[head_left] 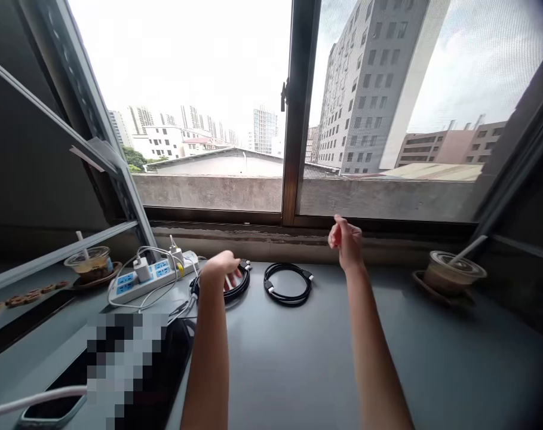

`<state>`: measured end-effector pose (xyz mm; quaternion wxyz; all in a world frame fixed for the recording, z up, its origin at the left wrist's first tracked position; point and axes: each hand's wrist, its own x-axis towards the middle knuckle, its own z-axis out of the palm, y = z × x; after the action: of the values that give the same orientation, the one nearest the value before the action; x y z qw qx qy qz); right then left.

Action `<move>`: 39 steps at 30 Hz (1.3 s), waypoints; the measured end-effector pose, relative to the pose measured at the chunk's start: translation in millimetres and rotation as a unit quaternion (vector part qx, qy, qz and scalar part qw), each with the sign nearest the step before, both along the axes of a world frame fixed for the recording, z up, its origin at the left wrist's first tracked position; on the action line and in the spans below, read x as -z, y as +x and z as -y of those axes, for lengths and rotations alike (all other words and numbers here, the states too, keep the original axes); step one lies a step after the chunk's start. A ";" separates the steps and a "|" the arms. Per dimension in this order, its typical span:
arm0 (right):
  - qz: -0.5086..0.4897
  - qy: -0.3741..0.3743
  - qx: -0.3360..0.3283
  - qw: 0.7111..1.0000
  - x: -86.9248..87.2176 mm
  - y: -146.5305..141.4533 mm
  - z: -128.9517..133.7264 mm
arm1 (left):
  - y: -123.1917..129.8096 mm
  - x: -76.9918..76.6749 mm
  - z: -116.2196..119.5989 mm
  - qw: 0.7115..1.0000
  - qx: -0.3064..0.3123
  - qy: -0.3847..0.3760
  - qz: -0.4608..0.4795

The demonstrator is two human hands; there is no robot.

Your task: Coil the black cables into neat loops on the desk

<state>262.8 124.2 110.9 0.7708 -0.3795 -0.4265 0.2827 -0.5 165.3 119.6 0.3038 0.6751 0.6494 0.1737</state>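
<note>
My left hand (221,267) is over a coiled black cable (239,291) left of the middle of the table. Its fingers point down, loosely bent and apart; whether they touch the coil is hard to tell. To the right, a second coiled black cable (289,303) lies flat in a ring, its plugs showing pale tips. My right hand (346,242) is raised near the window sill, beyond and to the right of that ring. Its fingers are curled in, and nothing shows in them.
A white power strip (159,275) with chargers and white cords lies left of my left hand. Dark phone-like devices (177,358) sit at front left, partly pixelated. Drink cups stand on coasters at far left (89,266) and right (453,275). A metal frame (132,197) rises left.
</note>
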 end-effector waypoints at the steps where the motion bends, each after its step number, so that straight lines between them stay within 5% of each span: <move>1: 0.002 -0.026 0.002 1.000 12.6 3.1 -10.2 | -4.3 6.5 -5.7 0.999 0.005 -0.050 -0.015; 6: -0.015 -0.094 0.020 0.995 49.8 19.2 -37.9 | -21.3 16.9 -16.4 0.990 0.051 -0.129 -0.017; 13: -0.076 -0.049 -0.015 0.996 29.0 31.0 -30.2 | -25.3 20.9 -21.8 0.987 0.056 -0.134 -0.072; 16: -0.110 -0.059 -0.053 0.991 34.2 31.2 -33.2 | -21.5 24.6 -24.1 0.986 0.042 -0.134 -0.094; 29: -0.173 -0.250 -0.078 0.949 134.8 31.7 -68.8 | -16.1 32.2 -35.5 0.980 0.057 -0.142 -0.124; 39: -0.086 -0.296 -0.042 0.950 159.1 20.1 -77.3 | -13.1 64.5 -48.6 0.980 0.113 -0.150 -0.062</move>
<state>282.9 201.5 -48.2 0.6454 -0.5462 -0.2712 0.4598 -13.6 213.9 55.1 0.3782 0.7004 0.6053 -0.0033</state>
